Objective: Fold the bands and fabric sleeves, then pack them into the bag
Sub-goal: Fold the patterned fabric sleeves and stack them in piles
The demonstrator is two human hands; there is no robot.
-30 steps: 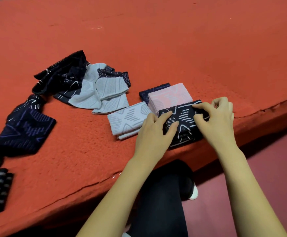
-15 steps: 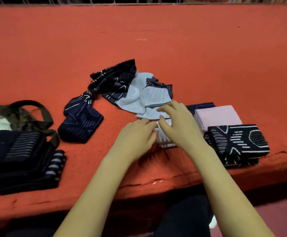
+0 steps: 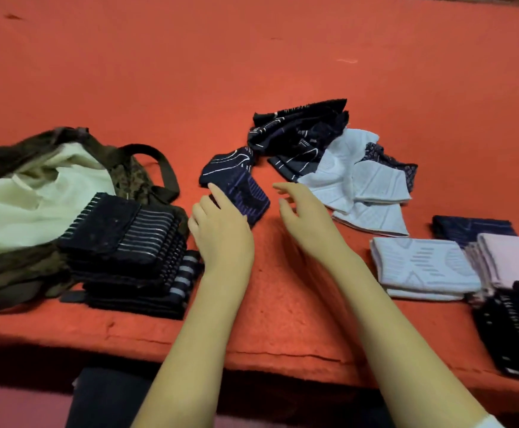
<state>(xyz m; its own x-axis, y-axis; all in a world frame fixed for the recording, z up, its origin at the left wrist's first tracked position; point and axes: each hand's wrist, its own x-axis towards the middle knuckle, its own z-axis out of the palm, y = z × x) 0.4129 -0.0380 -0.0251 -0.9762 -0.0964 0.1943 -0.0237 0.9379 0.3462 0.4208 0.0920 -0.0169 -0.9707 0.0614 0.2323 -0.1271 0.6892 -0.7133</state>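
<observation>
A loose dark navy sleeve (image 3: 236, 183) with white lines lies on the red surface. My left hand (image 3: 221, 230) rests flat on its near edge, fingers spread. My right hand (image 3: 304, 217) hovers open just right of it, holding nothing. Behind lies an unfolded heap of dark sleeves (image 3: 298, 134) and light grey ones (image 3: 363, 180). At the right sit folded pieces: a light grey one (image 3: 422, 267), a pink one (image 3: 517, 261), a navy one (image 3: 471, 227) and a black patterned one (image 3: 517, 329). The olive bag (image 3: 20, 186) with pale lining lies open at the left.
A stack of folded black striped bands (image 3: 128, 251) sits against the bag's front. The bag's strap (image 3: 165, 171) loops toward the loose sleeve. The red table's front edge (image 3: 267, 356) runs just below my forearms, with my dark trouser leg under it.
Both hands left the folded black patterned piece at the right and moved left across the table to the loose navy sleeve. The view swung left, bringing the bag and striped stack in.
</observation>
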